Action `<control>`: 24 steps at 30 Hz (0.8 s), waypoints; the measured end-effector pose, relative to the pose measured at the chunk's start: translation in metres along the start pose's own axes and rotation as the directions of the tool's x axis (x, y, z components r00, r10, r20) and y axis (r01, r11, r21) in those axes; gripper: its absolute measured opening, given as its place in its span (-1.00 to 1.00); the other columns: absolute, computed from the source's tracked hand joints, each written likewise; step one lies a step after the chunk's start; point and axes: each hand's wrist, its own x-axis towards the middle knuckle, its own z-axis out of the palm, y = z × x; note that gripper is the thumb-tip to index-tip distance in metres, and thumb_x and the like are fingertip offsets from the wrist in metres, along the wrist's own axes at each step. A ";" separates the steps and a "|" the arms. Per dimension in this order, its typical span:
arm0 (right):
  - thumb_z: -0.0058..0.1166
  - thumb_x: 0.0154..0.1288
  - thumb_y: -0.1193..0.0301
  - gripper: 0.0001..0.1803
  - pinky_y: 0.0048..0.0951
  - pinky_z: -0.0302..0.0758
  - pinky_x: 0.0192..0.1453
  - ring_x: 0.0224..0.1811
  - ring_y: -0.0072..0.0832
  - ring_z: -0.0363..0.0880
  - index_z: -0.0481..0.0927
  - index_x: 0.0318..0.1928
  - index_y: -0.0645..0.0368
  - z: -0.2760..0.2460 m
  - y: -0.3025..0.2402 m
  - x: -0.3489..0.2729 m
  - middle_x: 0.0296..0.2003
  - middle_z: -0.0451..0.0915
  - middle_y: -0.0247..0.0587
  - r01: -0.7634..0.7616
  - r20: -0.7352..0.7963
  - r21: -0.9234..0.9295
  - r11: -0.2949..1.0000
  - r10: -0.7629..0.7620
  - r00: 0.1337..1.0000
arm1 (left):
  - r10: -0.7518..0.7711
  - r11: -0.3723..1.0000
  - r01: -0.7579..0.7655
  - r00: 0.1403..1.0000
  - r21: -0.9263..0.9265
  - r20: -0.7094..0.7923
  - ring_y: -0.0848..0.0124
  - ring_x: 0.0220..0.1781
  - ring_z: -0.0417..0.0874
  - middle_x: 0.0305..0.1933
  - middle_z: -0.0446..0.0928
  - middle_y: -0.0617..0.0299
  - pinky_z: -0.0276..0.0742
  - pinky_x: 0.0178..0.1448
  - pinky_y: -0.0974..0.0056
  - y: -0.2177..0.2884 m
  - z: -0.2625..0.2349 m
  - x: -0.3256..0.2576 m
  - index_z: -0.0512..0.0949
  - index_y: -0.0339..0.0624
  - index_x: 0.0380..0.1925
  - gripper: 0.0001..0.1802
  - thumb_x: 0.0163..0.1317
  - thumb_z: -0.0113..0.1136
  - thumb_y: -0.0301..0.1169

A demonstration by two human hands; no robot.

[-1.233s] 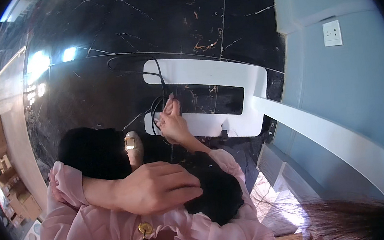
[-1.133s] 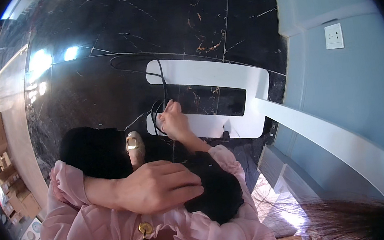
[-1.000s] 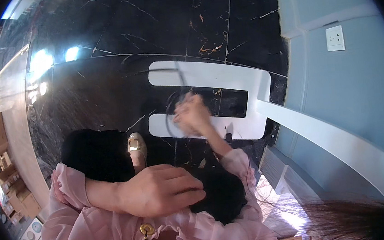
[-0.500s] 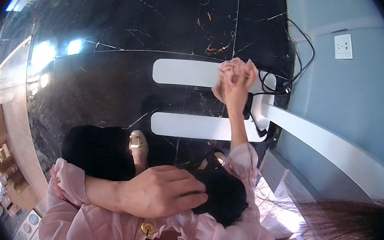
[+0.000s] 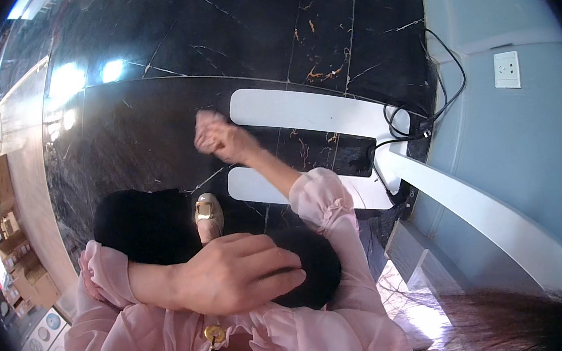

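A crumpled pink cloth (image 5: 207, 123) is bunched in my right hand (image 5: 232, 142), whose fingers are closed round it. This hand hangs over the dark floor, just left of the two long white legs of a stand base (image 5: 301, 108), and is blurred by motion. My left hand (image 5: 226, 277) rests near my dark-clothed knee (image 5: 313, 267), fingers bent and held together, the thumb close to them. Nothing shows in its grip. The stand's white upright (image 5: 477, 207) leans toward the lower right.
A black cable (image 5: 452, 94) loops over the base's right end, beside the blue-grey wall (image 5: 478, 116). A white socket (image 5: 506, 70) is on that wall. My beige shoe (image 5: 209, 213) stands on black marbled tiles (image 5: 134, 129). Open cardboard boxes (image 5: 29, 267) are at far left.
My right hand has swept left with the pink cloth, from over the base's right part to beyond its left end. My left hand has stayed in place.
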 end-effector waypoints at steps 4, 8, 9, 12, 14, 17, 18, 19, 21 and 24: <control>0.21 -0.01 0.34 -0.51 -0.33 0.49 0.05 0.02 -0.23 0.49 0.48 0.00 0.12 0.009 -0.061 -0.039 0.05 0.41 -0.13 -0.181 0.037 0.134 0.974 0.178 0.983 | 0.039 0.998 -0.041 0.998 -0.037 -0.058 0.36 -0.23 0.59 -0.11 0.54 0.15 0.55 -0.30 0.34 0.007 0.002 -0.011 0.57 -0.20 -0.23 -0.69 -0.04 0.16 -0.39; 0.14 0.08 0.35 -0.52 -0.34 0.49 0.03 -0.06 -0.21 0.52 0.43 0.04 0.21 -0.020 -0.080 -0.102 0.07 0.35 -0.13 -0.169 -0.160 -0.237 0.957 0.133 0.978 | 0.073 0.994 -0.078 0.996 -0.078 -0.056 0.37 -0.23 0.60 -0.11 0.54 0.16 0.56 -0.29 0.35 0.007 0.006 -0.011 0.57 -0.20 -0.25 -0.71 -0.03 0.15 -0.41; 0.12 0.09 0.37 -0.53 -0.35 0.48 0.04 -0.05 -0.23 0.52 0.43 0.04 0.21 -0.026 -0.078 -0.117 0.06 0.38 -0.12 -0.167 -0.178 -0.290 0.942 0.119 0.977 | 0.079 0.992 -0.085 0.995 -0.094 -0.062 0.37 -0.23 0.60 -0.11 0.54 0.16 0.56 -0.30 0.35 0.007 0.009 -0.010 0.57 -0.20 -0.25 -0.72 -0.04 0.16 -0.41; 0.07 0.12 0.43 -0.57 -0.37 0.45 0.08 -0.02 -0.27 0.51 0.42 0.04 0.23 -0.102 -0.107 -0.137 0.02 0.44 -0.09 -0.052 -0.100 -0.305 0.951 0.022 0.995 | 0.103 0.985 -0.111 0.993 -0.129 -0.062 0.37 -0.24 0.60 -0.11 0.54 0.16 0.56 -0.31 0.35 0.007 0.008 -0.008 0.57 -0.21 -0.26 -0.72 -0.04 0.16 -0.43; 0.04 0.13 0.47 -0.59 -0.38 0.43 0.10 0.00 -0.30 0.51 0.41 0.03 0.25 -0.164 -0.126 -0.149 -0.01 0.48 -0.08 0.108 -0.027 -0.276 0.955 -0.120 0.992 | 0.102 0.984 -0.110 0.993 -0.137 -0.067 0.37 -0.23 0.60 -0.11 0.54 0.15 0.56 -0.31 0.36 0.008 0.008 -0.006 0.57 -0.22 -0.26 -0.72 -0.04 0.17 -0.43; 0.01 0.11 0.51 -0.59 -0.38 0.38 0.14 0.02 -0.33 0.49 0.42 0.03 0.28 -0.178 -0.109 -0.217 -0.03 0.51 -0.08 -0.438 -0.595 -0.164 0.884 0.265 0.758 | 0.099 0.989 -0.101 0.995 -0.111 -0.026 0.37 -0.24 0.60 -0.10 0.54 0.13 0.57 -0.32 0.36 0.006 0.004 -0.008 0.57 -0.23 -0.27 -0.73 -0.03 0.17 -0.43; 0.01 0.07 0.50 -0.57 -0.37 0.34 0.17 0.02 -0.33 0.47 0.44 0.03 0.29 -0.166 -0.089 -0.254 -0.02 0.49 -0.09 -0.623 -0.802 0.175 0.763 0.477 0.359 | 0.109 0.986 -0.114 0.993 -0.118 -0.046 0.37 -0.25 0.60 -0.10 0.53 0.13 0.57 -0.31 0.36 0.007 0.005 -0.009 0.57 -0.23 -0.27 -0.74 -0.03 0.17 -0.43; 0.01 0.06 0.49 -0.55 -0.37 0.34 0.17 0.03 -0.32 0.46 0.44 0.04 0.27 -0.157 -0.065 -0.279 0.00 0.47 -0.08 -0.796 -0.827 -0.092 0.599 0.399 0.396 | 0.105 0.987 -0.112 0.993 -0.115 -0.061 0.36 -0.25 0.60 -0.09 0.53 0.12 0.57 -0.31 0.36 0.008 0.009 -0.010 0.57 -0.23 -0.27 -0.74 -0.02 0.17 -0.43; 0.01 0.04 0.48 -0.50 -0.37 0.33 0.17 0.06 -0.30 0.42 0.46 0.08 0.21 -0.147 -0.046 -0.312 0.03 0.42 -0.06 -0.850 -0.818 -0.527 0.017 0.264 0.512 | 0.122 0.984 -0.130 0.990 -0.122 -0.064 0.36 -0.25 0.61 -0.07 0.53 0.11 0.57 -0.30 0.36 0.008 0.008 -0.011 0.57 -0.23 -0.27 -0.74 -0.02 0.17 -0.43; -0.02 0.08 0.42 -0.53 -0.39 0.39 0.09 0.01 -0.30 0.45 0.49 0.08 0.07 -0.131 -0.046 -0.285 0.05 0.42 -0.12 -0.767 -0.775 -0.555 0.322 0.137 0.617 | 0.109 0.987 -0.115 0.992 -0.110 -0.056 0.37 -0.25 0.61 -0.06 0.52 0.10 0.57 -0.29 0.36 0.010 0.004 -0.013 0.57 -0.23 -0.27 -0.74 -0.02 0.16 -0.44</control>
